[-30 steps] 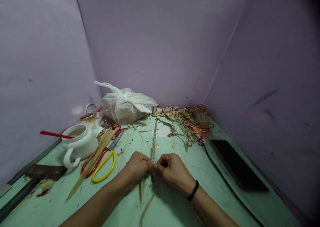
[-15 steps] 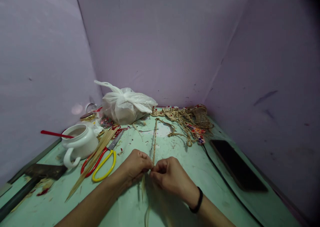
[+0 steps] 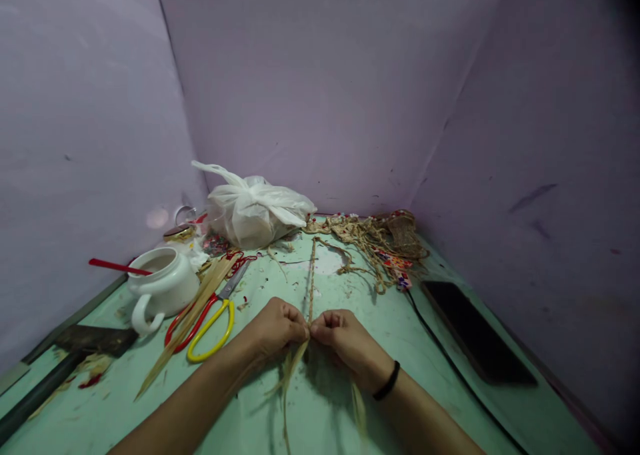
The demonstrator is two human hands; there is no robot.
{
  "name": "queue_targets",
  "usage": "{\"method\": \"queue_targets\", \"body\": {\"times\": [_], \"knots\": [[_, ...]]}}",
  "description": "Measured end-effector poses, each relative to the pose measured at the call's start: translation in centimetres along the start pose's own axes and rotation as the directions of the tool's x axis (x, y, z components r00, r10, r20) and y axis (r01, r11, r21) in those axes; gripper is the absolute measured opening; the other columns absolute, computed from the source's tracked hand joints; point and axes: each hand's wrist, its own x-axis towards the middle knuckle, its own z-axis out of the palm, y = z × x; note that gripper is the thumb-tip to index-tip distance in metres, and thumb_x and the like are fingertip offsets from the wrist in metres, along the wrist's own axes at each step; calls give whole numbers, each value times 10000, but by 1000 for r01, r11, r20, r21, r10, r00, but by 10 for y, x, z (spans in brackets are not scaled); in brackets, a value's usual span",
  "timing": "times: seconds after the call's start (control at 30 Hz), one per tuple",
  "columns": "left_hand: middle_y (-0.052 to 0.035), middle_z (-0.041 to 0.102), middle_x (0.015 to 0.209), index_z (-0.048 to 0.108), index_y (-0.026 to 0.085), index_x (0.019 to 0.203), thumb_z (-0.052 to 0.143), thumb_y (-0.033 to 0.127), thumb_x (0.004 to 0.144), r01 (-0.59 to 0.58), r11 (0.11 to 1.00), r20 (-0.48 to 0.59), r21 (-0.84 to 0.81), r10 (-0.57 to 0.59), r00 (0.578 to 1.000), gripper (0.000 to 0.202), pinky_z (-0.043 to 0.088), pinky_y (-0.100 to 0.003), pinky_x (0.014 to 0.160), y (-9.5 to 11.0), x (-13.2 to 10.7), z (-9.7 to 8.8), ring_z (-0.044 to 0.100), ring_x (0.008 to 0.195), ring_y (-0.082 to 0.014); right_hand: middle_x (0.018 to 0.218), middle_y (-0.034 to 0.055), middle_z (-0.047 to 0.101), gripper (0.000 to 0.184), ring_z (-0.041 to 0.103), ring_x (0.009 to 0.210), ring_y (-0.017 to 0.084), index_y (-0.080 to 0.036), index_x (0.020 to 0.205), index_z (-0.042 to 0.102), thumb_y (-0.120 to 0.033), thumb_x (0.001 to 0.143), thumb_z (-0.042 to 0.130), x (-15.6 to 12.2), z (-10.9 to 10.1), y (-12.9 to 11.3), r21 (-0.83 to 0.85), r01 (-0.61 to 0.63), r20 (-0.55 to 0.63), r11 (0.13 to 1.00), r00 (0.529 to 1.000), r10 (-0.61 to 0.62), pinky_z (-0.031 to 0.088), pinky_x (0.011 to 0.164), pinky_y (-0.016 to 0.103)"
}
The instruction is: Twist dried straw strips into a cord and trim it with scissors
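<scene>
A thin braided cord of straw-coloured fibre (image 3: 312, 278) runs from the far part of the table straight toward me. At its near end my left hand (image 3: 280, 325) pinches the fibre strands between thumb and fingers. My right hand (image 3: 345, 345), with a black band on the wrist, pinches strands at the same spot, its fingertips touching or nearly touching the left ones. Loose pale strands (image 3: 287, 381) hang below my left hand, and another strand (image 3: 358, 405) trails under the right. The exact crossing of the strands is hidden by my fingers.
Left of my hands lie scissors (image 3: 210, 331) with red and yellow handles, flat fibre strips (image 3: 170, 355), a white pot (image 3: 167, 285) with a red stick, and a hammer-like tool (image 3: 95, 340). Behind are a white plastic bag (image 3: 255, 208) and tangled cords (image 3: 370, 238). A phone (image 3: 477, 331) lies right.
My right hand has shifted slightly up and right, and both pinches stay at the braid's end. The loose strands now hang spread apart below the hands. The view has shifted a little.
</scene>
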Motion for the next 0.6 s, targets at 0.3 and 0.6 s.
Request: {"method": "queue_targets", "body": {"times": [0.3,0.6], "knots": [[25,466,370,548,115,505,512,195,540,3,977,-26,214,3,1000,94,207,-187,363,6,-6,-9,300,322,-43,353,-90,338,70,229,321,19,-139,501,485,-114,566,488,1,-2,-2,-59,36,6,998,999,-36,144,368,200],[-22,566,487,606,99,589,536,275,590,1,938,63,346,-24,998,190,206,-192,358,11,-7,-47,305,340,-48,366,-91,311,61,199,333,20,-152,492,455,-168,540,489,5,1,8,-17,42,-10,999,999,-42,107,383,207]]}}
